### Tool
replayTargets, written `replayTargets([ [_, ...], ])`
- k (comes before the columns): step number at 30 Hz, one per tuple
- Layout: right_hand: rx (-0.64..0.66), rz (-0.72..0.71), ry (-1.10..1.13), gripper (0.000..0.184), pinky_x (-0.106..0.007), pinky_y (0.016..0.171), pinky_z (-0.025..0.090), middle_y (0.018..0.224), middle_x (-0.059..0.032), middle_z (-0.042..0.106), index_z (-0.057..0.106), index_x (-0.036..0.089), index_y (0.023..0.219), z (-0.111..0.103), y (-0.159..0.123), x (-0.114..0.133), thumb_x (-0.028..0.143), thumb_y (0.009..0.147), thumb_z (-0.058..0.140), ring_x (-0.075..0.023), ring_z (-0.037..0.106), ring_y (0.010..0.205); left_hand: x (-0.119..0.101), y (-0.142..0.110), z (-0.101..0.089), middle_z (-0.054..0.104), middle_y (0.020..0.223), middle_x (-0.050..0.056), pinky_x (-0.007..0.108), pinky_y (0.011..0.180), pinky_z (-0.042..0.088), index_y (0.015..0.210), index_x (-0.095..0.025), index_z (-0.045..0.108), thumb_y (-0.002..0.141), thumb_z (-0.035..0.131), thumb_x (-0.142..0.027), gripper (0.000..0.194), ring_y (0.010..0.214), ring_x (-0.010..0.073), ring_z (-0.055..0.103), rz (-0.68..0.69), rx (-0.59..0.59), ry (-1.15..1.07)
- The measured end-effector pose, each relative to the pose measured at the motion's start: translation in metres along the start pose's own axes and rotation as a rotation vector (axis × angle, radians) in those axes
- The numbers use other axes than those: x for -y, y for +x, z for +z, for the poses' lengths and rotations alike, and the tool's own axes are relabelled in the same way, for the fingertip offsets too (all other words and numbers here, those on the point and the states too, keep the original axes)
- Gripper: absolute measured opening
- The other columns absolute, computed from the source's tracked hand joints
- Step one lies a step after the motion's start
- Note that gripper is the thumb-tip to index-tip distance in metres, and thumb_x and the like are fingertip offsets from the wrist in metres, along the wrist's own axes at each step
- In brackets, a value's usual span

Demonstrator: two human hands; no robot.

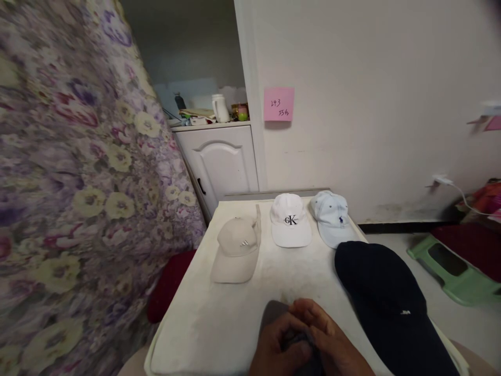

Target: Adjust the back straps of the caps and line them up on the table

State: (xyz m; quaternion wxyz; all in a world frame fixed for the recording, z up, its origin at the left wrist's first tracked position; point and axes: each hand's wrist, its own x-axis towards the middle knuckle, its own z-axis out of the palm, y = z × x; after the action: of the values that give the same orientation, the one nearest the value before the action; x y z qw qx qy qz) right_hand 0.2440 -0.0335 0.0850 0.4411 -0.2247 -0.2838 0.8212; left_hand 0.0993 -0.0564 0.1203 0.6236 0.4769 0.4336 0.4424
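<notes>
At the near edge of the table, my left hand (274,347) is closed around a dark grey cap (271,312), its thumb and forefinger curled over the cloth. My right hand (331,334) meets it from the right, fingers bent and pressed on the same cap. Most of the grey cap is hidden by the hands; a rounded edge shows on the left. A large navy cap (385,292) lies just right of my hands. Farther off rest a beige cap (237,245), a white cap (290,222) with black letters, and a pale blue cap (332,216).
A cream cloth covers the table (195,318). On the left hangs a floral curtain (97,156) beside a dark red seat (170,287). Behind stand a white cabinet (223,162) and a wall with a pink note (278,103). A green stool (450,266) is at right.
</notes>
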Motion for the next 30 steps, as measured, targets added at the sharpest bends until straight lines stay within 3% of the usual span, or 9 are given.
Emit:
replayTargets([
  [5,-0.080,-0.096,-0.195,0.032,-0.028,0.077,0.048,0.093,-0.0005,0.062,0.073,0.025,0.094,-0.006,-0.002,0.007,0.042,0.070,0.088,-0.0183,0.059,0.087,-0.004,-0.001,0.002,0.065,0.081,0.003,0.032,0.077,0.040,0.074,-0.018,0.069,0.069,0.083,-0.044,0.030,0.080,0.0192,0.057,0.000,0.028,-0.097],
  [9,0.011,-0.161,-0.384,0.029,-0.023,0.065,0.043,0.092,-0.0009,0.057,0.075,0.021,0.090,-0.012,-0.006,0.030,0.047,0.078,0.081,-0.0160,0.055,0.082,-0.010,-0.002,0.004,0.065,0.069,0.002,0.030,0.067,0.038,0.074,-0.018,0.065,0.071,0.080,-0.037,0.024,0.064,0.0147,0.053,-0.104,0.084,-0.197],
  [12,0.059,-0.058,-0.318,0.028,-0.021,0.057,0.038,0.078,0.0008,0.057,0.076,0.020,0.092,-0.012,-0.008,0.040,0.045,0.081,0.079,-0.0109,0.048,0.065,-0.011,-0.003,0.005,0.066,0.070,0.004,0.029,0.065,0.038,0.077,-0.015,0.068,0.068,0.079,-0.032,0.022,0.064,0.0148,0.055,-0.149,0.081,-0.155],
  [15,0.089,-0.026,-0.230,0.024,-0.022,0.051,0.034,0.076,0.0005,0.058,0.075,0.020,0.085,-0.008,-0.009,0.039,0.043,0.082,0.078,-0.0082,0.041,0.055,-0.009,-0.003,0.007,0.067,0.070,0.004,0.028,0.061,0.036,0.078,-0.014,0.069,0.065,0.078,-0.028,0.022,0.061,0.0136,0.054,-0.214,0.049,-0.161],
  [23,0.150,-0.051,-0.094,0.022,-0.023,0.048,0.035,0.072,0.0026,0.054,0.071,0.020,0.079,-0.006,-0.006,0.033,0.040,0.080,0.081,-0.0079,0.037,0.050,-0.007,0.001,0.010,0.066,0.065,0.003,0.028,0.062,0.037,0.071,-0.016,0.063,0.064,0.084,-0.038,0.030,0.060,0.0139,0.056,-0.160,0.051,-0.223],
  [30,0.172,-0.047,0.002,0.020,-0.025,0.053,0.044,0.078,0.0014,0.057,0.069,0.020,0.081,-0.008,-0.006,0.033,0.038,0.086,0.074,-0.0076,0.039,0.051,-0.008,0.002,0.011,0.066,0.068,0.004,0.029,0.065,0.036,0.072,-0.016,0.063,0.070,0.081,-0.049,0.037,0.063,0.0134,0.054,-0.100,0.066,-0.225],
])
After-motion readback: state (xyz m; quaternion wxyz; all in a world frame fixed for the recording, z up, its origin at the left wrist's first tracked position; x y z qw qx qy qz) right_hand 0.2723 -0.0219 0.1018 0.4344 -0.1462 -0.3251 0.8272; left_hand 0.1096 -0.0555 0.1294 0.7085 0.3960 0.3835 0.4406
